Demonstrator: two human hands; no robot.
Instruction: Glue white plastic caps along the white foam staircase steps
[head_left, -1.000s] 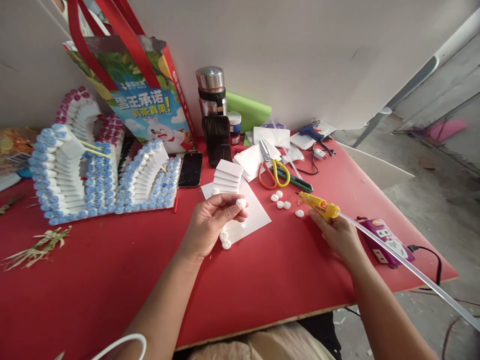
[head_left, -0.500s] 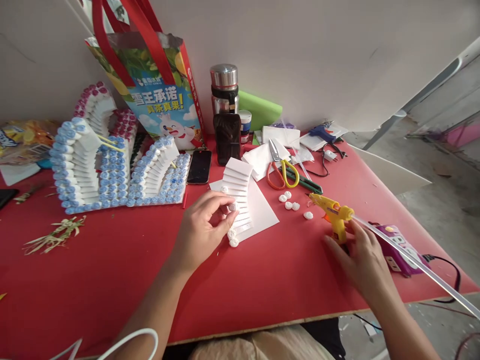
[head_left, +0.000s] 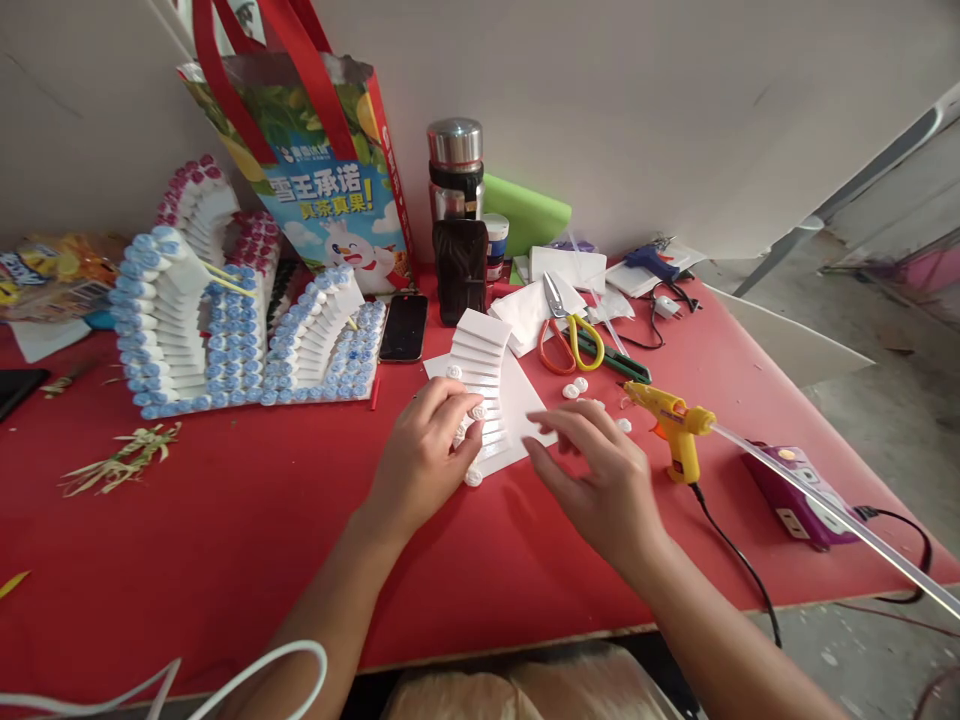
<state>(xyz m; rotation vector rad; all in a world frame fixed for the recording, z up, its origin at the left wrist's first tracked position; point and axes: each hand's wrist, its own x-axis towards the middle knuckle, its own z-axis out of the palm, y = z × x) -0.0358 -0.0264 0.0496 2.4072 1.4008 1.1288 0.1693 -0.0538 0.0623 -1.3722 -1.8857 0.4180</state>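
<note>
Between thumb and fingers my left hand pinches a small white paper rose, just over the left edge of a curved stair-like white paper piece. That piece lies on a white card. Another white rose sits at its lower end, and one more rose is farther up. My right hand hovers right of the card, fingers apart, holding nothing. Past it lie several loose white roses, partly hidden by the fingers. A yellow glue gun with a long clear glue stick rests on the table.
Scissors and a green cutter lie behind. A purple power strip is at the right. Finished blue-and-white paper models, a phone, a steel flask and a shopping bag line the back of the red table.
My right hand has let go of the glue gun and moved left toward the card. The glue gun stays on the table. My left hand still pinches a rose at the stair-like piece.
</note>
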